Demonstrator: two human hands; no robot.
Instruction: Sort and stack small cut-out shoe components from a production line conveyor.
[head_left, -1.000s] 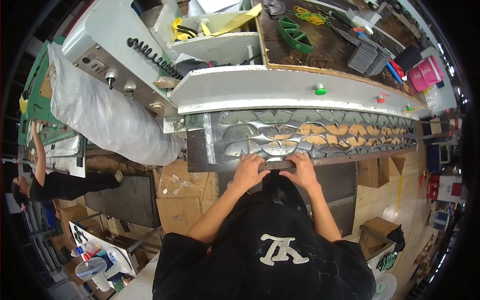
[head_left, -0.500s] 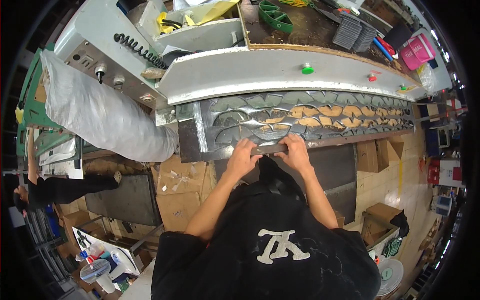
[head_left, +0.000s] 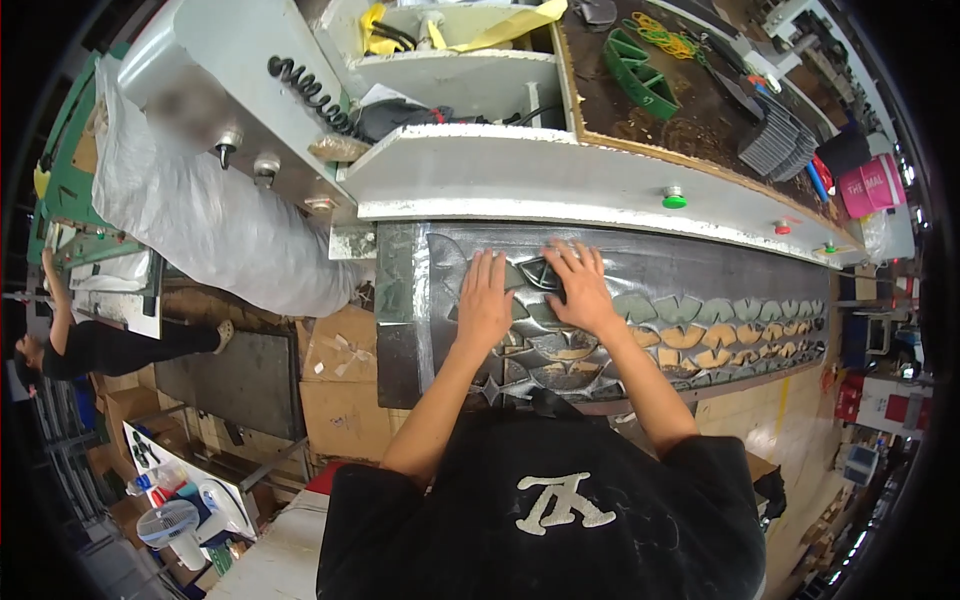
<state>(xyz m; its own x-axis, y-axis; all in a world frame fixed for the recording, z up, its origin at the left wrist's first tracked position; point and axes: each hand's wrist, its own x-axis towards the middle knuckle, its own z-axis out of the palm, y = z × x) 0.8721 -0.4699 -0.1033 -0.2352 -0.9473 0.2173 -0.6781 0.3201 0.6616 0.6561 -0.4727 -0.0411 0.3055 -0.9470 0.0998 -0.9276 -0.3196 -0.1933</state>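
Left hand point(head_left: 484, 303) has fingers nearly together; right hand point(head_left: 582, 288), fingers spread, touches the die point(head_left: 539, 274) at their left.

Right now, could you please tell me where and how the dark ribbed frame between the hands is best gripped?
Probably by its outer sides, from above: the dark ribbed frame lies low on the dark sheet, its rim exposed toward the left hand, while the right hand is at its right side.

Black frame point(head_left: 538, 273): right end obscured by the right hand point(head_left: 583, 287).
Sheet point(head_left: 650, 246): partly covered by left hand point(head_left: 485, 298) and right hand, near rim interrupted by the shirt point(head_left: 540, 555).
Shirt: cropped at the picture's near edge.
Panel point(head_left: 246, 152): blurred patch, far left, masks detail.
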